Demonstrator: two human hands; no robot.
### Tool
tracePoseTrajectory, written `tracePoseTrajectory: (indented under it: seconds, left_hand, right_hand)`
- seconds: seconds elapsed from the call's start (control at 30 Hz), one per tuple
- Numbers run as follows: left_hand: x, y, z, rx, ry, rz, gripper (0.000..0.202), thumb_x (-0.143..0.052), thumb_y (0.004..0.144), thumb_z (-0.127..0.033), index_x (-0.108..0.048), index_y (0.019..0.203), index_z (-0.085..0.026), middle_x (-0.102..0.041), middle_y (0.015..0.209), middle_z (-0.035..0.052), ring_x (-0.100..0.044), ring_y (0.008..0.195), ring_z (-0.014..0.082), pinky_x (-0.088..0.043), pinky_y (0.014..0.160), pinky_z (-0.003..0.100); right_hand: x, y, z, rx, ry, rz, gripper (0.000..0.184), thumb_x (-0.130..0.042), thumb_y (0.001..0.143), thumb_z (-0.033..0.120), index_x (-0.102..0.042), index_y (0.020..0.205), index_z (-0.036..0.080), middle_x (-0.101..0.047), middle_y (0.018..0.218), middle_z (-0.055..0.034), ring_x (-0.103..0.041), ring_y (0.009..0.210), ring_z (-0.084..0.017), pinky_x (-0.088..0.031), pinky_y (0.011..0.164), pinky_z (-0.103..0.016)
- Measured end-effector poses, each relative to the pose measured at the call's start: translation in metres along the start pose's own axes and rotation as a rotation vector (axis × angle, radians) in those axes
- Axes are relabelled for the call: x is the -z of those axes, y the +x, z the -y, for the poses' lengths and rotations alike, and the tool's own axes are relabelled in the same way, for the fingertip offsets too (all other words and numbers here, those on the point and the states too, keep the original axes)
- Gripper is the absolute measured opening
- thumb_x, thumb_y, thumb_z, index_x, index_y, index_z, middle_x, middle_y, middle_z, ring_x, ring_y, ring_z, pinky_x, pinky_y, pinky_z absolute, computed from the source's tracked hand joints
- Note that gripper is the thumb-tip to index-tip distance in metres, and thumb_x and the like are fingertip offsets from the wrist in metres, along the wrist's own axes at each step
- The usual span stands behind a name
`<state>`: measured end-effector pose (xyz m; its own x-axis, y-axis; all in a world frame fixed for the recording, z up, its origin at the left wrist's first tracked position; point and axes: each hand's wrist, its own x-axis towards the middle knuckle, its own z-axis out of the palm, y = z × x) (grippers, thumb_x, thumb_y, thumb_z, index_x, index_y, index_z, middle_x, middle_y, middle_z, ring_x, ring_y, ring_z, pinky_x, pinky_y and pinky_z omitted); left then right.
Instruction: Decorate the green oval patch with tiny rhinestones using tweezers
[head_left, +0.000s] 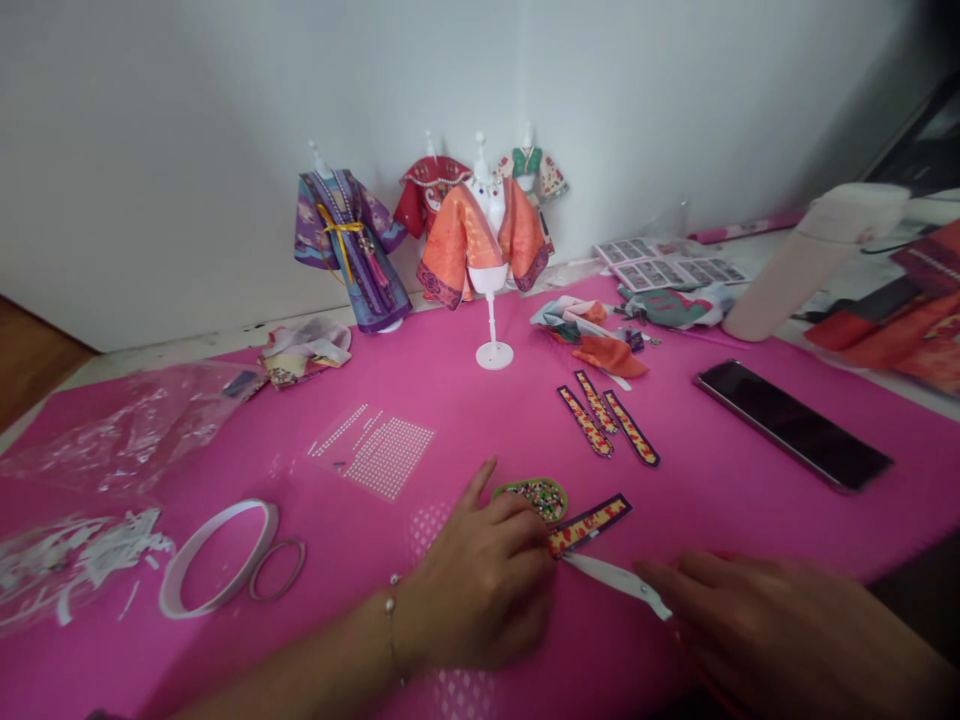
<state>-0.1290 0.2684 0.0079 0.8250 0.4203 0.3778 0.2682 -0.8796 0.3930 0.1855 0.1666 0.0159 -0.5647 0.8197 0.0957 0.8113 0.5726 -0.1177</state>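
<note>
My left hand rests on the pink mat, fingers curled, pinching the near end of a patterned red-and-yellow fabric strip. A green beaded oval piece lies just beyond its fingers. My right hand is at the lower right, blurred, fingers closed on a thin white tool or strip whose tip points at the held fabric strip. Three more patterned strips lie farther back on the mat.
A white mannequin stand in an orange robe stands mid-mat, other dressed figures behind it by the wall. Tape rolls, a sticker sheet, plastic bags, a phone, a white bottle and fabric scraps lie around.
</note>
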Motion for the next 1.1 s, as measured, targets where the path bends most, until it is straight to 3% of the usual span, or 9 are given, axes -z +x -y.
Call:
tracePoseTrajectory:
  seconds: [0.33,0.87,1.1]
  left_hand:
    - [0.0005,0.0012,-0.0017,-0.002,-0.002,0.004,0.009,-0.074,0.101,-0.018,-0.08,0.103,-0.024,-0.088,0.107,0.0043,-0.083,0.111,0.0262,-0.018,0.152,0.071]
    - [0.0,0.0014,-0.0017,0.011,0.016,0.021,0.009,-0.075,0.1,-0.018,-0.08,0.103,-0.025,-0.09,0.11,0.0037,-0.084,0.112,0.0266,-0.018,0.151,0.072]
    - [-0.0004,0.0013,-0.0007,-0.022,-0.001,-0.007,0.009,-0.071,0.104,-0.019,-0.078,0.101,-0.023,-0.088,0.105,0.004,-0.083,0.112,0.0256,-0.016,0.152,0.071]
  right_hand:
    - [0.001,-0.0029,-0.0011,-0.029,0.008,0.017,0.046,-0.064,0.086,0.0,-0.08,0.118,0.03,-0.085,0.089,0.0035,-0.079,0.059,-0.019,-0.033,0.048,-0.039]
    - [0.0,0.0009,0.002,-0.011,-0.028,0.024,0.049,-0.059,0.085,-0.002,-0.082,0.115,0.029,-0.086,0.089,0.0034,-0.081,0.058,-0.019,-0.041,0.046,-0.04]
    - [-0.0026,-0.0012,-0.0007,-0.017,-0.003,0.001,0.049,-0.06,0.086,-0.002,-0.082,0.116,0.03,-0.084,0.086,0.0053,-0.08,0.057,-0.019,-0.039,0.046,-0.041]
